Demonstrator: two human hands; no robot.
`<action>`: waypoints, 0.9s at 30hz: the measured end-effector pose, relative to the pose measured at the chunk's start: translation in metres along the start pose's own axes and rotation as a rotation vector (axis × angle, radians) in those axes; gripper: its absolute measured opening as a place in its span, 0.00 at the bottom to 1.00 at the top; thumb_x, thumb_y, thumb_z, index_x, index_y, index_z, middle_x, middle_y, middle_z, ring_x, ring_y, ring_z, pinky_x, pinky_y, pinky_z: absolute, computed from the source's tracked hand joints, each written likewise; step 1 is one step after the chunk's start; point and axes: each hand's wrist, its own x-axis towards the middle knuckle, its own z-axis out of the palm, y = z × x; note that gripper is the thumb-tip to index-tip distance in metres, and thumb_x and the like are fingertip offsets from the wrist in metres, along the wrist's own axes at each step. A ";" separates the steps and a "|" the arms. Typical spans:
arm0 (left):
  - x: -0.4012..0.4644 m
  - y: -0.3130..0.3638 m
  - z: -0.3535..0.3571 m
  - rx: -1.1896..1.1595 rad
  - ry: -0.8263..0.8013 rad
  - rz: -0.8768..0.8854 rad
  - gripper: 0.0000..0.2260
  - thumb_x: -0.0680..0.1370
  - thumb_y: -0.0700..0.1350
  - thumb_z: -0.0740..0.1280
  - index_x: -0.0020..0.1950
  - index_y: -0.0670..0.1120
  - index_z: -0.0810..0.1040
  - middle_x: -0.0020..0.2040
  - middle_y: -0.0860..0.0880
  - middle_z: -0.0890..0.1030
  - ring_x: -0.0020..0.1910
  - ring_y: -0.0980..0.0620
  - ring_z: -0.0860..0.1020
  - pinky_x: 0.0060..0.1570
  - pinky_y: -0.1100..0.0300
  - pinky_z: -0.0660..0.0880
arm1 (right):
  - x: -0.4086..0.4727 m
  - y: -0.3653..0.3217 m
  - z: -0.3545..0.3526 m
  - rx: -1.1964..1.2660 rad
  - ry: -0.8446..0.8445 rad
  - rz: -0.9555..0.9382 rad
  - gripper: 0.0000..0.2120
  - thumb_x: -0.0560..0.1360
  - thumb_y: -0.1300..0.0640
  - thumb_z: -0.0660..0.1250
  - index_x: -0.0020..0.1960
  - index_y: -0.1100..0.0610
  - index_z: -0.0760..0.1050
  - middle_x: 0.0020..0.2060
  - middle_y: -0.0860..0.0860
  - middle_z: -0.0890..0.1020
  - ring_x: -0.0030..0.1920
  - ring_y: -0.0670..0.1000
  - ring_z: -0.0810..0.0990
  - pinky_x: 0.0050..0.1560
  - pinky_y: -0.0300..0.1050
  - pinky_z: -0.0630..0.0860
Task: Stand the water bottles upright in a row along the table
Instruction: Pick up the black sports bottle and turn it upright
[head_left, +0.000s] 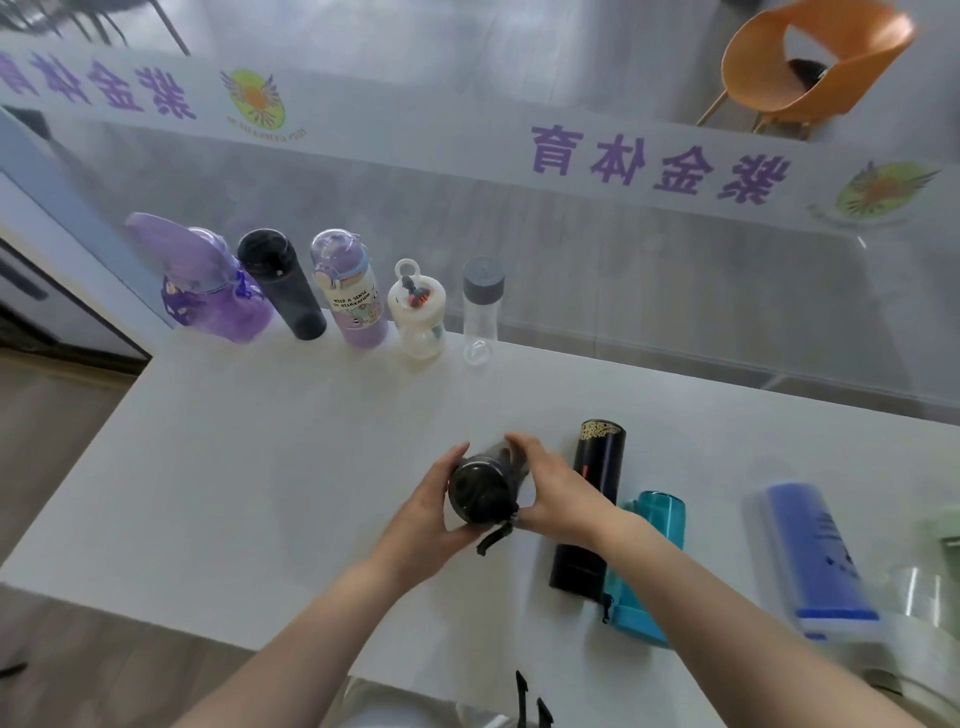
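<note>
Both hands gripped a dark bottle (480, 491) above the white surface (260, 467), the left hand (434, 512) and right hand (558, 491) wrapped around its sides. Five bottles (358, 296) stood upright along the far edge; a black flask (592, 504), a teal bottle (647, 561) and a blue bottle (821, 556) lay flat at the right
</note>
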 end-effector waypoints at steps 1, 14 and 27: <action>0.001 0.005 0.001 0.011 0.012 0.027 0.38 0.69 0.51 0.78 0.73 0.57 0.60 0.68 0.62 0.70 0.67 0.66 0.68 0.65 0.73 0.63 | -0.002 0.002 -0.001 0.071 -0.005 0.036 0.45 0.65 0.47 0.76 0.73 0.43 0.52 0.69 0.49 0.68 0.68 0.51 0.68 0.70 0.48 0.65; 0.028 0.039 0.021 0.063 0.089 0.092 0.30 0.69 0.52 0.77 0.66 0.52 0.67 0.60 0.57 0.75 0.61 0.61 0.73 0.62 0.64 0.69 | -0.031 0.007 -0.027 0.576 0.305 0.059 0.20 0.78 0.67 0.56 0.63 0.47 0.71 0.61 0.45 0.77 0.63 0.47 0.74 0.65 0.48 0.72; 0.047 0.046 0.030 -0.150 0.111 -0.122 0.24 0.71 0.46 0.75 0.59 0.52 0.64 0.55 0.55 0.77 0.57 0.55 0.78 0.58 0.53 0.77 | -0.023 -0.013 -0.021 -0.002 0.506 -0.147 0.28 0.74 0.46 0.66 0.70 0.56 0.66 0.64 0.50 0.72 0.64 0.50 0.69 0.68 0.45 0.66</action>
